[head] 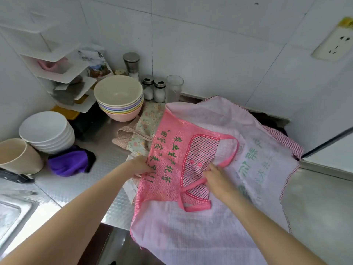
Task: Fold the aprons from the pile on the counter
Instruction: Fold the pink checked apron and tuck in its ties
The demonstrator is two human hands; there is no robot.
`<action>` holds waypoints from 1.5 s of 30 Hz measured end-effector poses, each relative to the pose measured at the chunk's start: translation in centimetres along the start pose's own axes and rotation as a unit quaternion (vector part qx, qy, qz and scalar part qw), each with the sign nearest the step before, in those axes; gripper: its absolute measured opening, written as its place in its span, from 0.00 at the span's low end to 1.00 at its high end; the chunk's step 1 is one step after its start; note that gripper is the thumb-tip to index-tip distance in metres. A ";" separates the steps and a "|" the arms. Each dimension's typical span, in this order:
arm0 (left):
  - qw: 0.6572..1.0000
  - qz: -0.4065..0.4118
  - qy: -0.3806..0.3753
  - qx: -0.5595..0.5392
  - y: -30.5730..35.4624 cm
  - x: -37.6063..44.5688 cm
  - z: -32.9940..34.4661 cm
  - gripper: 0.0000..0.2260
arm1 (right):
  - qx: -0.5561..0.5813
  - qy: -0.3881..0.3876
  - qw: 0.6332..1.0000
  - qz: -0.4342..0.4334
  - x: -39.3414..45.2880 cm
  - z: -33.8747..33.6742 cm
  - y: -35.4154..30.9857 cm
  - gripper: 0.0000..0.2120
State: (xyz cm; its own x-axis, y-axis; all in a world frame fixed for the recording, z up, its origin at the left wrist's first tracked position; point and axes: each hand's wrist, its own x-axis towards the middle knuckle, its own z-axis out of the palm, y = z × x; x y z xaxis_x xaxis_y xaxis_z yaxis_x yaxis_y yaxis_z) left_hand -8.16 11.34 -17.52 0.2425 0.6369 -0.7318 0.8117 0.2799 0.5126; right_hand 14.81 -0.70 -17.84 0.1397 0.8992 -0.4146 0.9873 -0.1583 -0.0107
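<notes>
The pink apron spread on the counter carries rows of green Chinese characters running along its folded-over panel; they lie sideways to the camera and are partly creased, so the words cannot be read with certainty. The same green lettering shows faintly, mirrored, through the paler reverse of the cloth at the right, also unreadable. A printed packet on the white corner shelf has markings too small and blurred to make out.

Pink checked apron with green lettering, floral apron, purple cloth.
</notes>
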 end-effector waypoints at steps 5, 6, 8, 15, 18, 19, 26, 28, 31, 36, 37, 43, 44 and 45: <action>0.997 -0.009 -0.037 0.071 -0.2 0.0 -1.3 0.17 | -0.082 0.072 0.988 0.107 1.3 -4.0 5.7 0.13; 0.994 -0.003 -0.032 0.108 0.3 0.1 -1.6 0.17 | -0.102 0.072 0.985 0.118 1.5 -4.9 7.0 0.13; 0.971 0.047 0.060 0.229 1.5 0.5 -2.2 0.19 | -0.147 0.050 0.979 0.134 1.7 -6.7 8.8 0.14; 0.802 0.280 0.047 0.526 7.0 2.2 0.2 0.42 | -0.253 -0.009 0.955 0.152 1.6 -7.5 5.5 0.27; 0.811 0.252 0.005 0.529 8.0 4.0 1.8 0.45 | -0.197 0.104 0.971 -0.092 1.5 -4.0 3.6 0.22; 0.815 0.252 0.002 0.522 8.2 4.4 2.2 0.44 | -0.198 0.061 0.968 -0.144 1.5 -3.3 3.6 0.20; 0.813 0.270 0.013 0.516 10.1 7.2 1.1 0.31 | -0.117 -0.070 0.988 0.076 3.4 -7.9 9.6 0.13; 0.819 0.302 0.030 0.487 11.1 7.4 0.7 0.29 | -0.053 0.091 0.991 0.078 5.1 -10.6 10.3 0.13; 0.837 0.328 0.094 0.428 13.2 7.5 0.3 0.27 | -0.036 0.206 0.965 0.156 8.4 -12.8 11.7 0.28; 0.787 0.389 0.229 0.420 17.4 7.0 -0.1 0.34 | -0.105 0.194 0.956 0.191 9.6 -13.8 14.1 0.12; 0.766 0.400 0.267 0.427 18.5 6.8 -0.2 0.37 | -0.093 0.248 0.949 0.173 9.4 -14.7 14.1 0.11; 0.657 0.456 0.290 0.526 25.7 4.2 -0.2 0.38 | 0.019 0.306 0.951 -0.047 5.5 -18.5 11.7 0.19; 0.650 0.450 0.279 0.546 26.3 3.9 -0.3 0.31 | 0.021 0.306 0.950 -0.063 4.8 -18.6 11.7 0.19; 0.642 0.441 0.284 0.559 26.5 3.5 -0.6 0.24 | 0.012 0.312 0.948 -0.062 4.3 -18.6 12.0 0.18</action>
State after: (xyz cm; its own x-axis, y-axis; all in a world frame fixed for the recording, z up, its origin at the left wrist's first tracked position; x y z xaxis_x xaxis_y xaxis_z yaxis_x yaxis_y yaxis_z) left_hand 13.90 21.38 -6.26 0.8948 0.4416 0.0655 0.4426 -0.8581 -0.2603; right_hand 28.69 8.81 -2.82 0.0478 0.9765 0.2104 0.9981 -0.0386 -0.0475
